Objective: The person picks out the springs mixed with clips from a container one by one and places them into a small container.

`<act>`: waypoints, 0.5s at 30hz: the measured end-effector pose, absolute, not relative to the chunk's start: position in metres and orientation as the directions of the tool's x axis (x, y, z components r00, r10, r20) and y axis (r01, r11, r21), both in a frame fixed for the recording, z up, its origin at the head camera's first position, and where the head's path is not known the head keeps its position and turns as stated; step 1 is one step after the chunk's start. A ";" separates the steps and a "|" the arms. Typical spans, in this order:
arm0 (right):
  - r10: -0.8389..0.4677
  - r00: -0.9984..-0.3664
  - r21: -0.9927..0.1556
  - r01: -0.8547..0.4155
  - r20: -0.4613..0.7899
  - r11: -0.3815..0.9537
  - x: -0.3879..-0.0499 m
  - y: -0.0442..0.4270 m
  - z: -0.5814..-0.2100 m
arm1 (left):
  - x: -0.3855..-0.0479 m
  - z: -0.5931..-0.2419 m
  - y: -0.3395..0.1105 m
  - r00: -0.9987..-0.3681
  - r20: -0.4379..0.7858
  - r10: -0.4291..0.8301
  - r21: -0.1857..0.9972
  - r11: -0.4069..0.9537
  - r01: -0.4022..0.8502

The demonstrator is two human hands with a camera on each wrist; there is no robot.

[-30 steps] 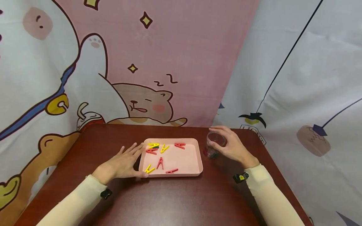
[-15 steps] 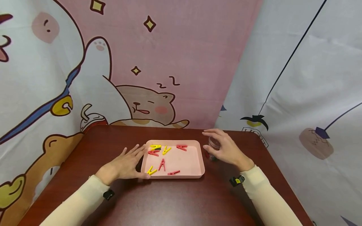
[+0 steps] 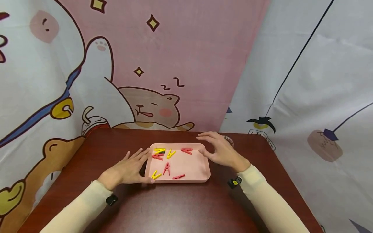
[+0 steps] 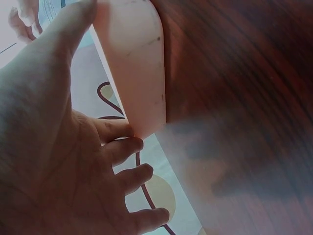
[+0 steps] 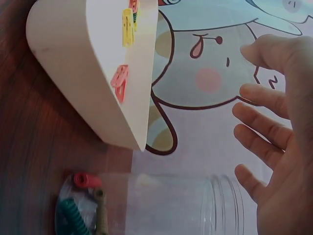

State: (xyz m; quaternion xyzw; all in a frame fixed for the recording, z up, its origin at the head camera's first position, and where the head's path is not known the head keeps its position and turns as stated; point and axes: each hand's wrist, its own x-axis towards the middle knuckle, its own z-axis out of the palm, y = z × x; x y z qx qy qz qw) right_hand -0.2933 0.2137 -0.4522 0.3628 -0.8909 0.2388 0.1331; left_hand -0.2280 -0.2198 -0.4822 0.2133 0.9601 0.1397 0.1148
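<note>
Several red and yellow clothespins, among them a yellow clothespin (image 3: pixel 171 153) and a red clothespin (image 3: pixel 166 169), lie in a pink tray (image 3: pixel 193 168). A small dark green piece shows under another yellow one. My left hand (image 3: pixel 128 170) rests against the tray's left side with fingers spread, thumb at its near corner. Fingers apart and holding nothing, my right hand (image 3: pixel 221 152) hovers at the tray's right edge. Behind it stands a clear jar (image 5: pixel 166 203), mostly hidden in the head view. Small red, green and tan pieces lie at the jar's bottom; its threaded mouth has no lid.
A dark brown wooden table (image 3: pixel 180 207) carries the tray and jar. Printed cloth (image 3: pixel 204 64) with cartoon animals hangs close behind the table's far edge and along the right side.
My right hand has moved left, away from the jar, toward the tray's right edge. The jar stays on the table. My left hand keeps its place on the tray.
</note>
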 end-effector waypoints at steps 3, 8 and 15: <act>-0.599 -0.695 -0.324 -0.717 0.397 0.617 -0.296 0.205 -0.453 | -0.225 -0.477 -0.216 -0.884 -0.175 0.434 0.284 0.882 0.377; -0.633 -0.688 -0.323 -0.725 0.354 0.608 -0.303 0.186 -0.451 | -0.225 -0.477 -0.216 -0.887 -0.174 0.428 0.262 0.888 0.377; -0.670 -0.676 -0.310 -0.737 0.309 0.601 -0.313 0.162 -0.449 | -0.227 -0.480 -0.217 -0.886 -0.165 0.434 0.282 0.881 0.379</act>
